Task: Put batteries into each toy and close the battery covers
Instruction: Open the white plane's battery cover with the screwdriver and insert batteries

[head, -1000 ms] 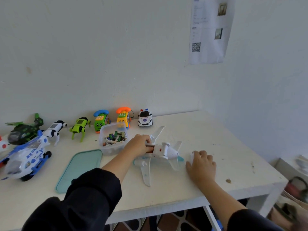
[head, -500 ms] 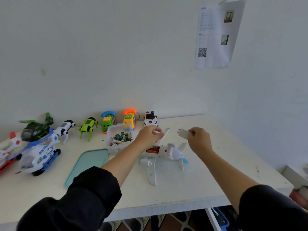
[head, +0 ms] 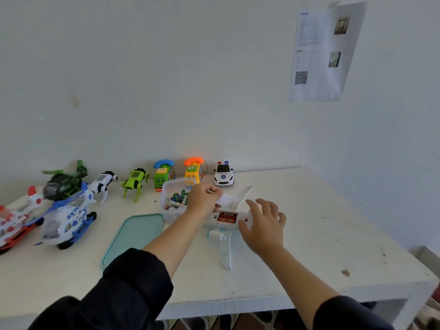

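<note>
- We see the white toy plane (head: pixel 222 231) lying belly-up on the worktop (head: pixel 309 234), its battery compartment (head: pixel 226 217) open with red-wrapped batteries inside.
- Our left hand (head: pixel 204 202) sits just behind the compartment; its fingers (head: pixel 215 192) pinch a small white battery cover (head: pixel 229 200), held above the compartment's rear edge.
- Our right hand (head: pixel 262 225) lies over the plane's right end, fingers (head: pixel 270 207) spread and relaxed, gripping nothing; whether the palm touches the fuselage we cannot tell.
- One wing (head: pixel 225 254) sticks out from the plane toward us; the other wing (head: pixel 245 195) rises behind the cover.
- Just left of the plane stands a clear tub (head: pixel 175 198) of loose batteries, partly hidden by our left wrist.
- A teal lid (head: pixel 133 236) lies flat on the plane's left, nearer to us than the tub.
- Behind the plane, along the wall: a police car (head: pixel 223 173), an orange phone toy (head: pixel 194 169), a green phone toy (head: pixel 163 173).
- Further left of the plane: a green robot dog (head: pixel 134 183), a white robot dog (head: pixel 102 183), a dark green helicopter (head: pixel 64 181), a blue-and-white helicopter (head: pixel 66 221), and a red-and-white toy (head: pixel 14 220) at the edge.
- A printed sheet (head: pixel 321 53) hangs on the wall above and right of the plane.
</note>
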Available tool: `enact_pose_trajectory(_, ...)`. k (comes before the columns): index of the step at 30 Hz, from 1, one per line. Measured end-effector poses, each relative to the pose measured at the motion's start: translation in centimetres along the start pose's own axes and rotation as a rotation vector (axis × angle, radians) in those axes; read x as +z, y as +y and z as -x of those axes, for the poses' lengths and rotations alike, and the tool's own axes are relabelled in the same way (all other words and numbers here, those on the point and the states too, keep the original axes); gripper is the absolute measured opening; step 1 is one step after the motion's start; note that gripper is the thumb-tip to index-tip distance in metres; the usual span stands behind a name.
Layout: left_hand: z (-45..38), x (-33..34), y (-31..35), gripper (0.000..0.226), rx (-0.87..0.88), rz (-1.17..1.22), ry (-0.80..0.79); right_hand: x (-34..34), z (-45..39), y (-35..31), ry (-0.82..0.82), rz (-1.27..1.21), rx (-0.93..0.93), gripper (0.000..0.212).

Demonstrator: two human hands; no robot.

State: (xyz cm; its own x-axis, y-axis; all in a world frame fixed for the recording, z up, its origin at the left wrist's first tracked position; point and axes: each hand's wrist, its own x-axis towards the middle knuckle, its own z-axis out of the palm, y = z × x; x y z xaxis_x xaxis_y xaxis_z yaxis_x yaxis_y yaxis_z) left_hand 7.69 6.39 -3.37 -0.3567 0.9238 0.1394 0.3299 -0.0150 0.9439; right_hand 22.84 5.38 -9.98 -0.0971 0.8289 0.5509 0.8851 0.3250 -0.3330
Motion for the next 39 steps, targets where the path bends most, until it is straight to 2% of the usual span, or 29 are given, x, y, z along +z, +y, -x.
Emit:
enact_pose_trajectory(3, -0.2, -0.1, -1.1, 0.016, -0.033, -0.060, -0.008, 2.6, 2.4, 1.2, 0.021, 0.085, -0.004, 0.060)
enact_pose_trajectory(6, -0.2, 0.1, -2.1, 0.013, -0.087, -0.078, 0.002, 3.6, 3.3, 1.8, 0.052, -0.013, 0.009, 0.062)
enact_pose_trajectory(12, -0.5, 0.7, -3.6, 0.009, -0.119, -0.075, 0.031, 4.1, 3.0, 2.1, 0.126, -0.055, -0.028, 0.068)
enact_pose_trajectory(26, -0.2, 2.2, -4.4, 0.012, -0.136, -0.026, 0.089, 4.9, 3.0, 2.5, 0.187, -0.008, -0.057, 0.064)
enact_pose_trajectory(33, 0.0, 2.2, -4.4, 0.024, -0.132, -0.042, 0.115, 5.0, 3.0, 2.5, 0.197, 0.025, -0.065, 0.063)
enact_pose_trajectory(39, 0.2, 2.1, -4.4, 0.019, -0.139, -0.014, 0.093, 5.0, 3.1, 2.6, 0.204, 0.000, -0.058, 0.061)
